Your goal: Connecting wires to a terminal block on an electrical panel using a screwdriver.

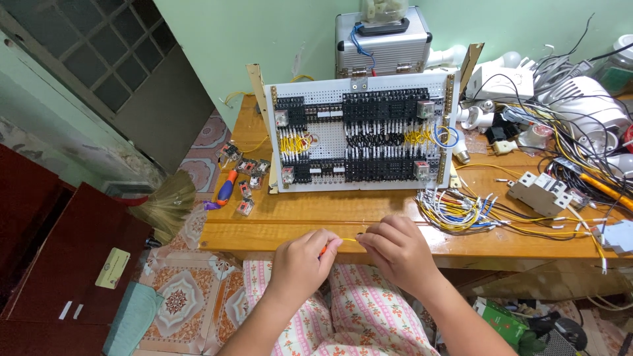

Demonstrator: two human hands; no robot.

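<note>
Lower centre: left hand [300, 258] and right hand [397, 252], fingers pinched narrow on short yellow wire [349, 240], stretched taut between them for grip | above: white relay panel [361, 132] propped upright on wooden table [297, 217] | right: loose wire bundle [455, 211] within reach.

Pale green wall [250, 39] behind a varnished wooden desk [297, 224]. Barred window [99, 53] upper left. Patterned tile floor [178, 296] in red and cream. Dark red-brown cabinet [53, 264] at left. Straw broom [165, 204] leaning beside desk. Even, soft daylight.
</note>
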